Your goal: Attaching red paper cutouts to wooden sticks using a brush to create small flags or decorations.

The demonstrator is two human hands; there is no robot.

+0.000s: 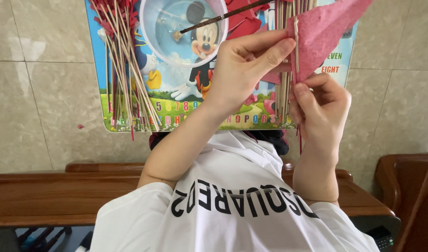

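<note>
We see pink paper (pixel 326 28) at top right, pinched against a thin stick (pixel 296 46) by both hands. Left hand (pixel 244 65) fingers clamped on stick & paper edge w/ thumb on top; right hand (pixel 321 105) fingers closed on paper's lower edge. Behind: stick bundle (pixel 125 70), clear bowl (pixel 183 30) w/ brush, cartoon mat (pixel 176 100) on tiled floor (pixel 41 93).

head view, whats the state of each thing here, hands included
left hand, pinching the pink paper against a thin stick
right hand, gripping the pink paper from below
pink paper, folded, held above the mat
clear bowl, upright on the mat, dark stick across its rim
bamboo sticks, lying in a loose pile
mat, flat on the floor
</note>
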